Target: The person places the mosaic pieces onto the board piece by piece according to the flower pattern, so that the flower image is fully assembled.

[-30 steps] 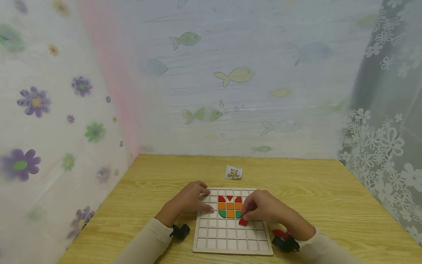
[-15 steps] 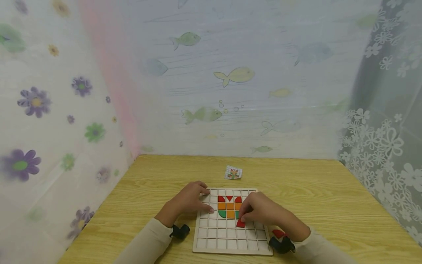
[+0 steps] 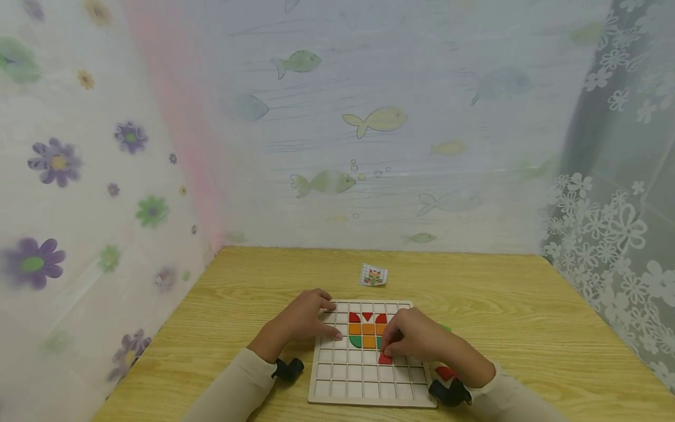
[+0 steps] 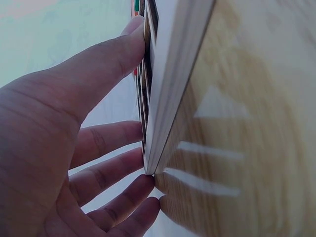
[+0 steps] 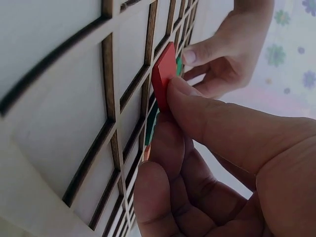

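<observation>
A wooden grid board (image 3: 373, 402) lies on the table. Set in its cells are red pieces (image 3: 381, 319) on top, a row of orange squares (image 3: 368, 329), and below it green rounded pieces (image 3: 355, 341) around another orange square. Between thumb and forefinger, my right hand (image 3: 422, 337) pinches a red tile (image 5: 164, 71) over a cell just below the right green piece, which the hand partly covers. The tile stands tilted against the grid in the right wrist view. My left hand (image 3: 300, 316) rests at the board's left edge, thumb on the grid, fingers (image 4: 106, 140) spread along the rim.
Behind the board lies a small printed card (image 3: 373, 275) with a coloured flower pattern. A loose red piece (image 3: 445, 372) sits right of the board by my right wrist, and a bit of green (image 3: 446, 327) shows past that wrist. Patterned curtains (image 3: 337, 146) surround the table.
My right hand has moved slightly left with the red tile, which has turned a little over the cell. Some green now shows beyond the right wrist. My left hand has stayed put.
</observation>
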Action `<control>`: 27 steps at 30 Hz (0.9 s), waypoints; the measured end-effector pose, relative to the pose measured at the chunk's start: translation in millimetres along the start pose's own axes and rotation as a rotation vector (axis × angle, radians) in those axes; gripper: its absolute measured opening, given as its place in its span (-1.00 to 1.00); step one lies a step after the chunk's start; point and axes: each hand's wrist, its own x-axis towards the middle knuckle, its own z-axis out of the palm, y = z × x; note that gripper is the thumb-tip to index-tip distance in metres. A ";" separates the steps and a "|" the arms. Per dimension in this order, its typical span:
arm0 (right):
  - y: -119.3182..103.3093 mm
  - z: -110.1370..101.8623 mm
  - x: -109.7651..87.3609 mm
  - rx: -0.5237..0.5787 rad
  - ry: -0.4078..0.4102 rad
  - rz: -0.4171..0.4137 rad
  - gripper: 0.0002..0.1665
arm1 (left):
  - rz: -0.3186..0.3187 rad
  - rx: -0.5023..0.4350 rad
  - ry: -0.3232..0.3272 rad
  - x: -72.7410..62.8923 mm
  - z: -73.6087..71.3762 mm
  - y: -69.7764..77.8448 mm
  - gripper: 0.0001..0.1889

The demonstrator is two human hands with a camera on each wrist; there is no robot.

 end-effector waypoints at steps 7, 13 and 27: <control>-1.3 1.2 0.5 -0.004 0.013 0.010 -0.83 | 0.001 0.003 -0.001 0.3 -0.1 0.4 -0.27; -0.9 2.4 0.8 -0.007 0.019 0.019 -0.87 | 0.005 -0.003 0.000 0.6 -0.2 0.2 -0.27; -0.1 2.7 -0.6 0.000 0.049 0.004 -0.81 | -0.008 -0.006 -0.002 -0.6 0.4 0.7 -0.26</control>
